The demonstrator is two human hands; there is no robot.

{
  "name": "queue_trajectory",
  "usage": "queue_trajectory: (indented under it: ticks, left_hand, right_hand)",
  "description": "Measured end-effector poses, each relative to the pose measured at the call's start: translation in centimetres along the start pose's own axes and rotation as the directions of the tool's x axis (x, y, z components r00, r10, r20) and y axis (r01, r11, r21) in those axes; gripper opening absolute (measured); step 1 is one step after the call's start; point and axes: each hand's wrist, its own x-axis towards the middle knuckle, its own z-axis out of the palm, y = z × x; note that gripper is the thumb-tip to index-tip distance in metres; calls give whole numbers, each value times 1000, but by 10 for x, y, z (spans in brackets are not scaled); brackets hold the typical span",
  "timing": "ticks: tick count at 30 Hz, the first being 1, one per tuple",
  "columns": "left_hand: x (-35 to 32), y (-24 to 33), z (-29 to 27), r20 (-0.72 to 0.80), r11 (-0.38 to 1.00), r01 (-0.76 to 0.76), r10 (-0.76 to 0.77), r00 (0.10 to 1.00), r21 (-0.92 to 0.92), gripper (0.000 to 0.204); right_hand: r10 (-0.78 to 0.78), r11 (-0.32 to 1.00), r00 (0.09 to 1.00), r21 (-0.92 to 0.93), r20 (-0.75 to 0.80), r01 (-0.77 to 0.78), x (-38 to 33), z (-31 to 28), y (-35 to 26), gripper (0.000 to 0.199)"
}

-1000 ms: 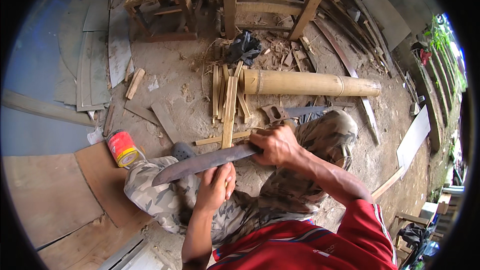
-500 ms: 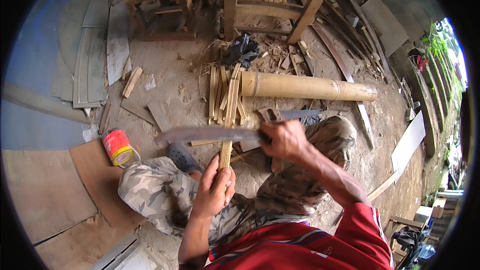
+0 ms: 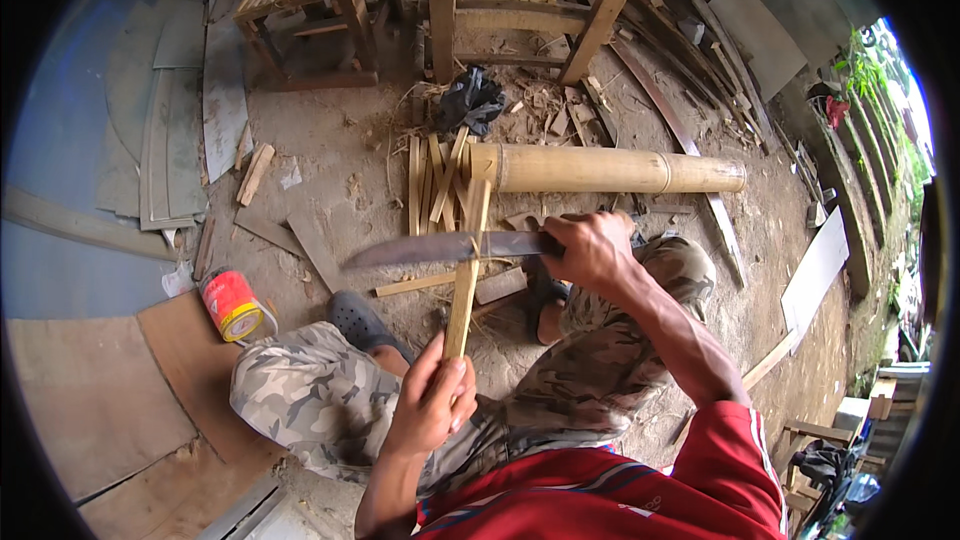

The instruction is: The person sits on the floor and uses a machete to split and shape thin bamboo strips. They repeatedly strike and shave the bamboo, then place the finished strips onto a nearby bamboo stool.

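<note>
Though rightward-slanted, strip (image 3: 463,308) lengthwise forward (left fingers (image 3: 429,359) round it, right fingers (image 3: 563,229) round knife (image 3: 411,250)).

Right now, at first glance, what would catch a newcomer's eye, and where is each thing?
The long, dark metal machete comes first, gripped in the right hand and crossing the slim yellowish bamboo strip held in the left hand. Beyond them, the thick tan bamboo pole lies on the ground, and the red-and-yellow cylindrical can sits beside the left knee.
</note>
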Motion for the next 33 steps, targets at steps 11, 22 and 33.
queue_trajectory:
  ticks: [11, 22, 33]
  left_hand:
    - [3, 2, -3, 6, 998, 57, -56, 998, -39, 33]
    - [-26, -1, -28, -100, 974, -53, 77, 992, 219, 48]
    - [2, -22, -11, -163, 995, 12, 4, 987, 97, 33]
  right_hand:
    - [122, 993, 988, -15, 98, -121, -11, -5, -14, 26]
    - [400, 916, 907, 76, -131, -393, -12, -22, 34, 23]
    - [-60, 970, 998, 237, 14, 56, -44, 14, -87, 18]
